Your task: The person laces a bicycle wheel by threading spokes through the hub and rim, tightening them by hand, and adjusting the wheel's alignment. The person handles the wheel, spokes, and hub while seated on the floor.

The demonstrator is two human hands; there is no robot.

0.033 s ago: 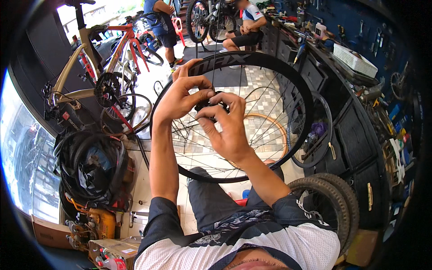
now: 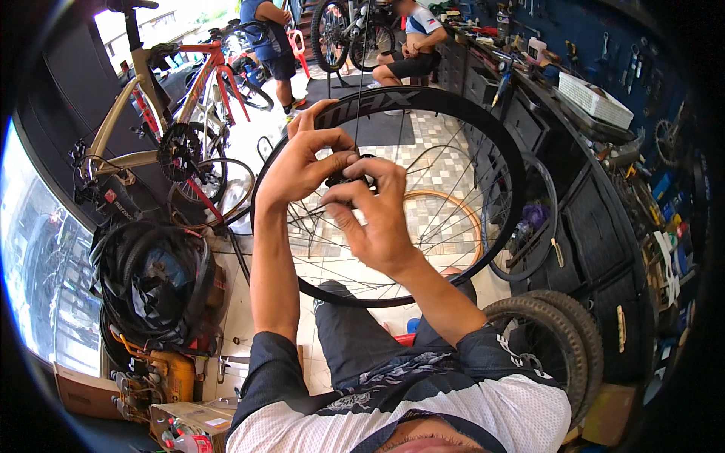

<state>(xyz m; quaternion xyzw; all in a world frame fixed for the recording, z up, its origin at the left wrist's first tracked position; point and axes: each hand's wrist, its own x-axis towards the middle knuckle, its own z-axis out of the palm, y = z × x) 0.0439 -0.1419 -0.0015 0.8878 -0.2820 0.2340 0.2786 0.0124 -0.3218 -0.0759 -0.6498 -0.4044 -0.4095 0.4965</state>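
A bicycle wheel with a deep black rim (image 2: pixel 512 181) and thin dark spokes is held up in front of me, above my lap. At its middle is the black hub (image 2: pixel 352 171), mostly covered by my fingers. My left hand (image 2: pixel 302 166) grips the hub from the left with thumb and forefinger, its other fingers reaching up beside the rim. From the right, my right hand (image 2: pixel 381 219) curls its fingers around the hub's near end, thumb lower down. Whether a small part sits between these fingertips is hidden.
A bike frame (image 2: pixel 121 160) and a pile of black tyres (image 2: pixel 155 279) stand left. Two knobby tyres (image 2: pixel 555 332) lean at my right, by black drawers (image 2: pixel 600 226) and a workbench with a white basket (image 2: pixel 596 102). Two people are at the back, one standing (image 2: pixel 268 38), one seated (image 2: pixel 414 45).
My right hand has shifted slightly left and turned a little at the hub. The left hand and the wheel look still.
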